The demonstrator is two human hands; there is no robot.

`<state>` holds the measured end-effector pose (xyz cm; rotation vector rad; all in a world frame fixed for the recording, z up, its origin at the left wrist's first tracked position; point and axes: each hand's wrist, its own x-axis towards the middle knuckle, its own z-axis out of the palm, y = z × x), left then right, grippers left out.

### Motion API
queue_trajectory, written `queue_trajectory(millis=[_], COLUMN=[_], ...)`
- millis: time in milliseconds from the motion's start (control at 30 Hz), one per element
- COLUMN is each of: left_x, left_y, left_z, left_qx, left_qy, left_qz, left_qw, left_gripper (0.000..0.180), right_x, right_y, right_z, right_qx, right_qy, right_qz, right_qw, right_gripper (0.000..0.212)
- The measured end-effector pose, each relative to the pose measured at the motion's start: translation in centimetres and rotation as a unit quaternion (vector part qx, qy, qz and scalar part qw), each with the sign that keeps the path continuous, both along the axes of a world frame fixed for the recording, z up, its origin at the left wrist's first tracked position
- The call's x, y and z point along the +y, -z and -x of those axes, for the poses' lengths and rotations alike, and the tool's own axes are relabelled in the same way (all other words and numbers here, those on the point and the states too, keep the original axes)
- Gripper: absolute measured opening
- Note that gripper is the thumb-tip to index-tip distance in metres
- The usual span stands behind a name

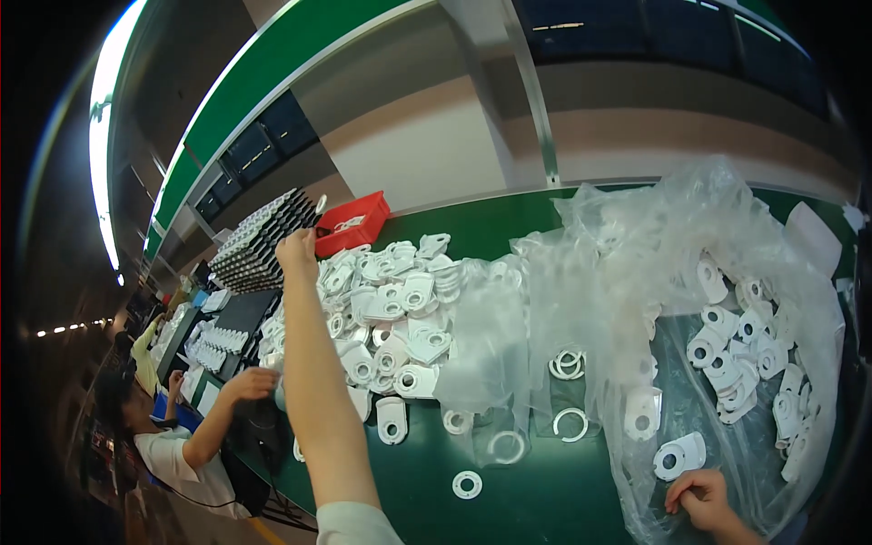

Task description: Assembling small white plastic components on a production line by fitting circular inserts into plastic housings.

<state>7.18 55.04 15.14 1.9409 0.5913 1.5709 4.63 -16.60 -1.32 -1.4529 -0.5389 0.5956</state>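
My left hand [297,251] is by the red bin [361,235], my right hand [701,499] curled beside a white plate [689,449] — undersides hidden, I can't tell either one's grip.

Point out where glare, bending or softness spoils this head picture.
Head view: the lamp strip is blown out, upper left; head view: the green beam bows from the fisheye; head view: plastic sheeting hazes over some white parts; head view, far left: the background is dim and soft.
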Motion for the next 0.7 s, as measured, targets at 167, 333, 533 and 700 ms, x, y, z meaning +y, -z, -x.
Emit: queue_trajectory(millis=[167, 333, 533, 700], left_x=[-3.1, -13.4, -20.2, -29.8], left_y=[6.9, 7.6, 6.6, 7.2], left_z=[0.0, 5.8, 9.1, 12.7], left_qx=[-0.220, -0.054, 0.025, 0.309], left_qy=[0.107, 0.184, 0.215, 0.251], left_qz=[0.215, 0.244, 0.152, 0.066], left_qw=[0.946, 0.951, 0.964, 0.915], left_gripper=[0.033, 0.028, 0.018, 0.018], right_x=[0.1, 0.0, 0.1, 1.2], right_y=[-0.6, -0.6, -1.7, -6.6], right_z=[0.0, 0.2, 0.6, -2.0], right_qx=[-0.038, -0.093, -0.119, -0.312], right_qy=[-0.007, -0.034, -0.003, -0.018], right_qz=[0.018, 0.047, 0.016, 0.149], right_qw=[0.999, 0.994, 0.993, 0.938], right_gripper=[0.022, 0.024, 0.018, 0.012])
